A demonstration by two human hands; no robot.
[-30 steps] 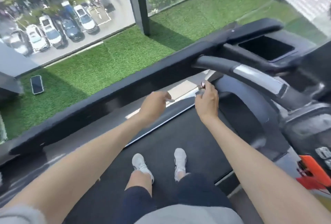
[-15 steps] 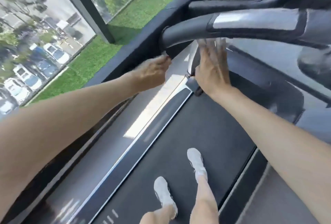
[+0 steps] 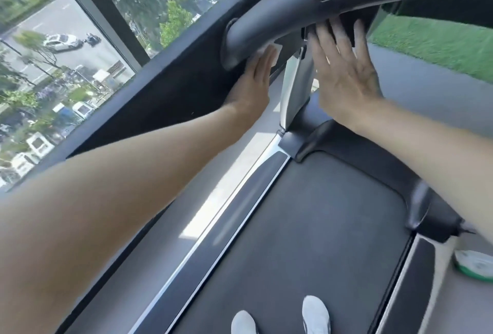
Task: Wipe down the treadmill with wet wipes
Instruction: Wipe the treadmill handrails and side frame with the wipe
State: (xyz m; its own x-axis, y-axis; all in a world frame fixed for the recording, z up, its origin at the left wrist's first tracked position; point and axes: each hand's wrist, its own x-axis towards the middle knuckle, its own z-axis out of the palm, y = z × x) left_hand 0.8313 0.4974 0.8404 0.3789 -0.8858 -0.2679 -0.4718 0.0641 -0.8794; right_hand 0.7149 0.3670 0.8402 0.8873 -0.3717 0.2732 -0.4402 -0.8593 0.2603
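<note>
Upper-floor gym, treadmill [image 3: 306,227], window [image 3: 32,21] overlooking cars [image 3: 62,41]

Two shoes [image 3: 316,315] on the treadmill belt [image 3: 306,227], upright post [image 3: 294,83] ahead between left hand [image 3: 253,83] and right hand [image 3: 346,77], wipe [image 3: 269,51] under left fingertips against the handrail [image 3: 266,21] above, window [image 3: 66,53] left, tub [image 3: 474,264] on floor right.

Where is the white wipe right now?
In the head view, the white wipe is upper middle; the left hand presses it against the end of the grey handlebar.
</note>
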